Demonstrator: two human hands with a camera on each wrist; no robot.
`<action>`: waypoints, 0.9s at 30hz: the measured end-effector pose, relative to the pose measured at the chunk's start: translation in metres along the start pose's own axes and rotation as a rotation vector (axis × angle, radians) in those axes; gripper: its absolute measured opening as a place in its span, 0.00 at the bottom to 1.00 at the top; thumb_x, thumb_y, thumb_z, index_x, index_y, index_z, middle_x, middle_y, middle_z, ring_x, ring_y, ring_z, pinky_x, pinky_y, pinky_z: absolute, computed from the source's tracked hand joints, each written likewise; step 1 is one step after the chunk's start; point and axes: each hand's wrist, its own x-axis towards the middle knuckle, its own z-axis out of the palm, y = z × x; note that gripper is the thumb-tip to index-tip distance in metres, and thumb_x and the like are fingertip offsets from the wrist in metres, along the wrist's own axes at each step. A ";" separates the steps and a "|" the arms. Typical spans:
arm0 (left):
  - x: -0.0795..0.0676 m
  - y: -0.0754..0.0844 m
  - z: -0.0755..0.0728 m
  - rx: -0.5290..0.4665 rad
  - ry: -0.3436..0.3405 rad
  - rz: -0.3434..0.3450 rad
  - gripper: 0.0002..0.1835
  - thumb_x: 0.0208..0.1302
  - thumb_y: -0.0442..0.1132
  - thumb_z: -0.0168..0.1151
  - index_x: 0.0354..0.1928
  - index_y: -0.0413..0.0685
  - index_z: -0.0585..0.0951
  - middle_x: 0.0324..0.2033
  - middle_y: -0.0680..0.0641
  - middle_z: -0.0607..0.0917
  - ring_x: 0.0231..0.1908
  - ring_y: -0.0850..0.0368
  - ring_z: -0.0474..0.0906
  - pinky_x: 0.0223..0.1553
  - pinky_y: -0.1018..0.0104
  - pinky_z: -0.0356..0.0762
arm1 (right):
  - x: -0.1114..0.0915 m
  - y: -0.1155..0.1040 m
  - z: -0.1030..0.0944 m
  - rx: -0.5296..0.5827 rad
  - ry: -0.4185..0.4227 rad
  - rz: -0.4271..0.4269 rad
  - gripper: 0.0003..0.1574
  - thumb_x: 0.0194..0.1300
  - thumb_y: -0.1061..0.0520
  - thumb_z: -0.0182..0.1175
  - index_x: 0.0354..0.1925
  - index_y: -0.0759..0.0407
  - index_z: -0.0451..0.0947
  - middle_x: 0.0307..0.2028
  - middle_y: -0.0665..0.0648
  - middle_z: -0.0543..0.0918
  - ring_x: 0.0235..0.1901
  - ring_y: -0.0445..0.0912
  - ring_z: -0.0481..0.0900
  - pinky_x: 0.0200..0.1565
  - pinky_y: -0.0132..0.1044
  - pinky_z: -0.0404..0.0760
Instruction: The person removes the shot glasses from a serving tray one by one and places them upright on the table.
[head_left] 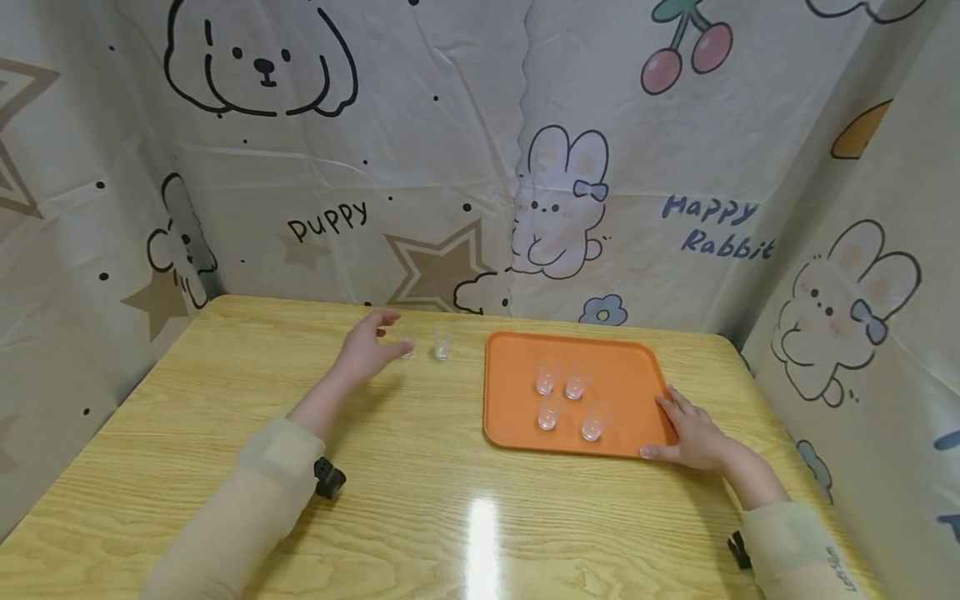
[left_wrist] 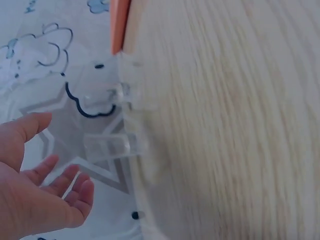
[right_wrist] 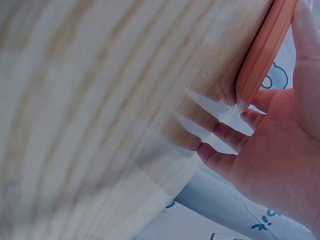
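Observation:
Two small clear glasses stand upright on the table near its back edge; the right one is apart from my left hand. My left hand reaches around the other glass, thumb and fingers spread, and in the left wrist view a gap shows between the fingers and the nearer glass. At the right corner of an orange tray, my right hand touches the rim, its fingers along the right side and its thumb by the near edge. Several more clear glasses, one being the front right glass, stand upright on the tray.
The wooden table meets a patterned curtain along its back. More curtain hangs at the left and right sides. A bright light reflection lies on the table's near part.

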 end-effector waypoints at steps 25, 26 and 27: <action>-0.041 0.062 0.050 -0.076 -0.106 0.140 0.32 0.58 0.46 0.67 0.63 0.48 0.69 0.58 0.45 0.74 0.59 0.46 0.68 0.59 0.49 0.67 | -0.001 -0.001 -0.001 -0.007 0.014 -0.006 0.65 0.51 0.35 0.67 0.67 0.76 0.51 0.68 0.77 0.46 0.60 0.79 0.50 0.55 0.72 0.57; -0.043 0.063 0.054 -0.068 -0.109 0.143 0.32 0.58 0.47 0.67 0.63 0.48 0.69 0.58 0.46 0.74 0.59 0.47 0.68 0.59 0.50 0.68 | -0.001 -0.001 -0.001 -0.008 0.013 -0.007 0.65 0.51 0.35 0.67 0.67 0.76 0.51 0.68 0.77 0.46 0.60 0.79 0.50 0.55 0.72 0.57; -0.044 0.064 0.057 -0.064 -0.110 0.144 0.33 0.57 0.47 0.68 0.63 0.48 0.69 0.58 0.47 0.74 0.59 0.47 0.68 0.59 0.50 0.68 | -0.001 -0.002 -0.001 -0.005 0.010 -0.004 0.65 0.51 0.35 0.67 0.67 0.76 0.50 0.68 0.77 0.46 0.60 0.79 0.50 0.55 0.72 0.57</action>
